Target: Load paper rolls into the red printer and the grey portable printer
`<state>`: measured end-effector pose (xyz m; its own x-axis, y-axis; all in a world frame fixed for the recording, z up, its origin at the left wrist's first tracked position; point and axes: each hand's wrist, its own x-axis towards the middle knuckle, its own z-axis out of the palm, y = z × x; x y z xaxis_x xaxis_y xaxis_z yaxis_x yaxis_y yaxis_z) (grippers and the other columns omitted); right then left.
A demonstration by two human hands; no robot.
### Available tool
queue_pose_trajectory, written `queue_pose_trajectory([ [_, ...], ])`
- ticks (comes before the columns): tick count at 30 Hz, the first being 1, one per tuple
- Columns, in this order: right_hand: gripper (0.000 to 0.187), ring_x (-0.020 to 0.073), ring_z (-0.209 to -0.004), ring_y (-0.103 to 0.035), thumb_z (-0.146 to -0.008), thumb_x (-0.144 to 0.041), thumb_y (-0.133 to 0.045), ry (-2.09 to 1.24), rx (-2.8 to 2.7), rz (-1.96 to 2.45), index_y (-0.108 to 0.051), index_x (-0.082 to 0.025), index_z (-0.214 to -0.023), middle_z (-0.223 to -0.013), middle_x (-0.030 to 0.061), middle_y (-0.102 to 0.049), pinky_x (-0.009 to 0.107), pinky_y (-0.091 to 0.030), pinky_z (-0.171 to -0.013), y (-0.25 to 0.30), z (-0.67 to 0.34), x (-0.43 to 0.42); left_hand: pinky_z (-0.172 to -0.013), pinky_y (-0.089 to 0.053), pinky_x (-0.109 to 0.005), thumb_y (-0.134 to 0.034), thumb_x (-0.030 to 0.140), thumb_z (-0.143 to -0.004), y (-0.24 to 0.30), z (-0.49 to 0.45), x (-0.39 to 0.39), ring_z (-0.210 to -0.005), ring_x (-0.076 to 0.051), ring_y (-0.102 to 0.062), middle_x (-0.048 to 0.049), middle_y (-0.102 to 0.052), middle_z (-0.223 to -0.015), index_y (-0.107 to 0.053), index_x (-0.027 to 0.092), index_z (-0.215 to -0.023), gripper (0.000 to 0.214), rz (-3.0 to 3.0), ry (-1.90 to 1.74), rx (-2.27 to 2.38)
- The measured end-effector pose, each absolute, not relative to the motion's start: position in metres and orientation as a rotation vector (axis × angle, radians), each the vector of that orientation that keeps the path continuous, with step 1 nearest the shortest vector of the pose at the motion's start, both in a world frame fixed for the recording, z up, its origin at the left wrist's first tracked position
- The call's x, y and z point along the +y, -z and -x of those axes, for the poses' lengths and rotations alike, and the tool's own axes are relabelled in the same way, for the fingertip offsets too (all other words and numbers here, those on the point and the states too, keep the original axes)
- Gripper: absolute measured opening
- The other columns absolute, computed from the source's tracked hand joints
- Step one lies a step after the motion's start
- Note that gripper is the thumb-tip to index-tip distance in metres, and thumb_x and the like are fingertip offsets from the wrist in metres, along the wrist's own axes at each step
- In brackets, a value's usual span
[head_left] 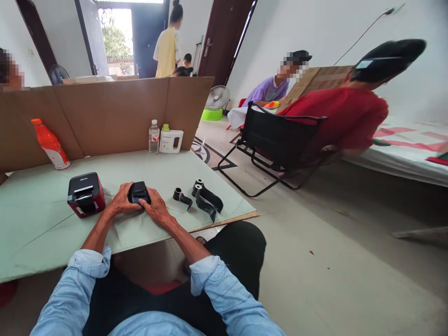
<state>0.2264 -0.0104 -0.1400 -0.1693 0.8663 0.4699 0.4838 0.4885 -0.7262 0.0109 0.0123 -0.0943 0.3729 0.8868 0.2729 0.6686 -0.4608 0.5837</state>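
Observation:
On the pale green tabletop [115, 228], a small black boxy device [139, 190] sits between my two hands. My left hand [121, 199] grips its left side, fingers curled round the edge. From the right, my right hand [156, 205] holds the other side, its thumb at the near edge. Left of them stands a larger black and red label printer [85, 193] with a dark strip coming out of its front. Right of my hands lie a small black roll [178, 194] with a loose tail and larger black rolls [208, 198], partly unwound.
A cardboard screen [119, 116] lines the table's back. Before it stand an orange bottle [51, 144], a clear water bottle [153, 137] and a white jug [171, 141]. To the right, a person in red [336, 114] sits in a black folding chair [280, 135].

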Motion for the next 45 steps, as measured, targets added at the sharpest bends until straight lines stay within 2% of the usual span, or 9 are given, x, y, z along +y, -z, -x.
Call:
queue_pose_trajectory([
  [6,0.061,0.0326,-0.134,-0.061,-0.101,-0.043,-0.060,-0.500,-1.783,1.112,-0.051,-0.019,-0.156,-0.144,0.0180,-0.064,0.053,-0.051,-0.116,0.148,-0.231,-0.013,-0.132,-0.032,-0.055,-0.090,0.059,-0.069,0.107,-0.010,0.007,-0.158,-0.041,-0.036,-0.0181,-0.042,-0.165,-0.048,0.019,-0.160,0.108,-2.127,-0.933,1.308],
  [8,0.060,0.0323,-0.133,-0.061,-0.102,-0.043,-0.057,-0.500,-1.783,1.105,-0.052,-0.018,-0.157,-0.144,0.0184,-0.064,0.052,-0.051,-0.116,0.150,-0.231,-0.013,-0.132,-0.031,-0.054,-0.087,0.057,-0.073,0.109,-0.011,0.009,-0.157,-0.040,-0.038,-0.0178,-0.043,-0.164,-0.049,0.019,-0.159,0.102,-2.049,-0.957,1.319],
  [11,0.059,0.0312,-0.132,-0.062,-0.103,-0.043,-0.056,-0.512,-1.773,1.101,-0.052,-0.020,-0.156,-0.143,0.0170,-0.065,0.051,-0.050,-0.117,0.153,-0.231,-0.012,-0.126,-0.041,-0.053,-0.084,0.050,-0.076,0.109,-0.013,0.017,-0.147,-0.037,-0.050,-0.0165,-0.050,-0.157,-0.053,0.020,-0.157,0.092,-1.912,-1.003,1.364],
  [17,0.056,0.0288,-0.127,-0.063,-0.104,-0.042,-0.053,-0.557,-1.748,1.081,-0.054,-0.023,-0.156,-0.140,0.0149,-0.066,0.048,-0.051,-0.115,0.155,-0.233,-0.010,-0.113,-0.054,-0.049,-0.083,0.035,-0.071,0.112,-0.020,0.033,-0.123,-0.031,-0.065,-0.0132,-0.062,-0.135,-0.069,0.017,-0.139,0.071,-1.816,-1.110,1.473],
  [23,0.054,0.0289,-0.122,-0.065,-0.104,-0.037,-0.048,-0.595,-1.748,1.114,-0.055,-0.019,-0.155,-0.140,0.0163,-0.066,0.047,-0.054,-0.109,0.152,-0.234,-0.010,-0.109,-0.057,-0.046,-0.070,0.035,-0.085,0.117,-0.025,0.036,-0.111,-0.026,-0.070,-0.0114,-0.069,-0.130,-0.077,0.019,-0.127,0.046,-1.775,-1.228,1.486],
  [29,0.055,0.0271,-0.123,-0.064,-0.104,-0.038,-0.051,-0.608,-1.730,1.121,-0.055,-0.022,-0.156,-0.140,0.0140,-0.067,0.044,-0.054,-0.109,0.152,-0.235,-0.010,-0.113,-0.055,-0.047,-0.068,0.032,-0.086,0.119,-0.020,0.030,-0.120,-0.027,-0.067,-0.0118,-0.068,-0.137,-0.075,0.020,-0.133,0.049,-1.818,-1.231,1.424],
  [35,0.059,0.0283,-0.126,-0.064,-0.102,-0.043,-0.056,-0.613,-1.737,1.121,-0.054,-0.019,-0.156,-0.141,0.0164,-0.065,0.044,-0.054,-0.110,0.150,-0.235,-0.012,-0.111,-0.057,-0.049,-0.075,0.031,-0.079,0.110,-0.020,0.020,-0.146,-0.035,-0.051,-0.0151,-0.052,-0.156,-0.075,0.020,-0.134,0.055,-1.913,-1.117,1.342],
  [41,0.069,0.0308,-0.134,-0.061,-0.095,-0.042,-0.068,-0.618,-1.740,1.107,-0.051,-0.020,-0.158,-0.146,0.0170,-0.063,0.050,-0.050,-0.117,0.147,-0.233,-0.015,-0.113,-0.056,-0.050,-0.073,0.033,-0.084,0.106,-0.020,0.016,-0.146,-0.035,-0.053,-0.0140,-0.058,-0.151,-0.077,0.022,-0.131,0.048,-1.904,-1.140,1.378],
  [45,0.081,0.0322,-0.138,-0.059,-0.089,-0.040,-0.076,-0.642,-1.740,1.127,-0.046,-0.021,-0.162,-0.150,0.0172,-0.060,0.051,-0.049,-0.119,0.143,-0.233,-0.018,-0.112,-0.057,-0.050,-0.078,0.037,-0.083,0.102,-0.017,0.009,-0.147,-0.036,-0.052,-0.0134,-0.052,-0.160,-0.080,0.024,-0.127,0.045,-1.922,-1.076,1.347],
])
